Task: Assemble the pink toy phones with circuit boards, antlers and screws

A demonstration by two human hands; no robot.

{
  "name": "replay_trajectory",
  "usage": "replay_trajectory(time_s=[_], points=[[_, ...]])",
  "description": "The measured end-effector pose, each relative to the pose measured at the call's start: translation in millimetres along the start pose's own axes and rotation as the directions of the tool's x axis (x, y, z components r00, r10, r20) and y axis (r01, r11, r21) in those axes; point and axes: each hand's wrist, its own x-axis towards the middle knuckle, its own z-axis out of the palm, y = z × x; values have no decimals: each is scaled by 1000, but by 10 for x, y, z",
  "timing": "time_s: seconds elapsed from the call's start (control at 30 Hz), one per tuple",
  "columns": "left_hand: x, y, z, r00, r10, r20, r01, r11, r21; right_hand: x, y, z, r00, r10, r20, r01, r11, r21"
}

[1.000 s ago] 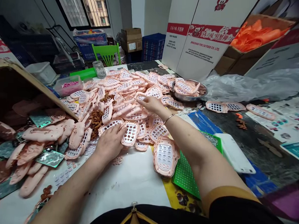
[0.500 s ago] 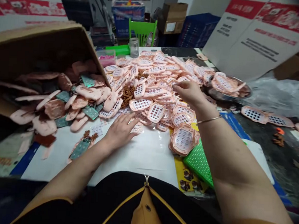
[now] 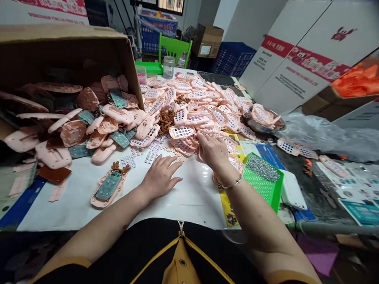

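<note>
My left hand (image 3: 161,177) lies palm down on the white sheet (image 3: 187,200), fingers spread, holding nothing. Small pale button pieces (image 3: 153,152) lie just beyond its fingertips. At the near edge of the heap of pink perforated shells (image 3: 194,94), my right hand (image 3: 213,151) has its fingers drawn together. What they hold, if anything, is hidden. A pink shell with white keys (image 3: 182,132) lies left of its fingertips. Beneath my right wrist, more shells are partly covered. On the left of the sheet is a shell holding a green circuit board (image 3: 108,185).
A tipped cardboard box (image 3: 136,72) spills pink shells and boards at left. A green tray (image 3: 265,181) with small metallic parts sits right of my right forearm. Behind it stand a metal bowl (image 3: 280,124) of shells, plastic bags (image 3: 322,131) and a glass jar (image 3: 168,68).
My right hand has moved down and left, from over the middle of the heap to its near edge. The view has shifted, showing more of the right side. My left hand stays flat.
</note>
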Motion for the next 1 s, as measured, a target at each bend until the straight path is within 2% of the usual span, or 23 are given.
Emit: replay_trajectory(time_s=[0.07, 0.13, 0.17, 0.23, 0.3, 0.33, 0.37, 0.4, 0.47, 0.5, 0.53, 0.57, 0.6, 0.67, 0.73, 0.77, 0.9, 1.0], points=[[40, -29, 128, 999, 3, -49, -8, 996, -88, -28, 70, -101, 991, 79, -106, -70, 994, 89], [38, -98, 253, 994, -14, -112, -9, 980, -198, -70, 153, -102, 938, 236, -254, -141, 929, 342], [25, -137, 298, 989, -30, -143, -8, 965, -263, -96, 195, -58, 891, 341, -299, -154, 847, 509], [-12, -202, 329, 978, -97, -183, 12, 909, -416, -159, 256, 104, 815, 511, -273, -120, 610, 783], [-41, -223, 293, 957, -247, -155, 103, 783, -613, -246, 244, 330, 817, 545, -190, -56, 402, 914], [-49, -214, 263, 935, -341, -98, 168, 669, -724, -303, 199, 451, 836, 521, -174, -22, 347, 938], [-53, -196, 236, 909, -417, -2, 228, 501, -835, -372, 127, 568, 855, 485, -185, 16, 332, 943], [-56, -170, 216, 882, -458, 114, 274, 301, -914, -453, 31, 674, 865, 449, -222, 59, 348, 936], [-63, -120, 209, 851, -425, 308, 302, -84, -950, -641, -201, 833, 856, 391, -338, 151, 437, 887], [-69, -102, 218, 851, -394, 348, 275, -230, -934, -738, -319, 879, 844, 352, -405, 198, 498, 844], [-78, -91, 231, 861, -363, 356, 235, -336, -912, -827, -427, 903, 833, 288, -472, 255, 557, 790], [-89, -89, 242, 877, -336, 344, 194, -407, -892, -902, -517, 906, 827, 171, -535, 344, 600, 723], [-100, -94, 247, 894, -305, 328, 167, -453, -876, -959, -586, 895, 802, 41, -595, 445, 624, 643], [-119, -120, 235, 921, -239, 308, 159, -491, -856, -1020, -655, 853, 706, -167, -688, 612, 632, 475], [-131, -147, 203, 932, -202, 300, 168, -493, -854, -1032, -655, 829, 632, -259, -730, 672, 653, 350], [-134, -154, 186, 934, -200, 297, 167, -491, -855, -1031, -643, 833, 624, -281, -729, 673, 668, 319], [-134, -107, 161, 929, -164, 332, 207, -512, -834, -1047, -641, 923, 649, -361, -669, 678, 673, 295], [-96, 5, 142, 884, -230, 408, 220, -565, -795, -1058, -692, 885, 650, -355, -672, 688, 650, 322]])
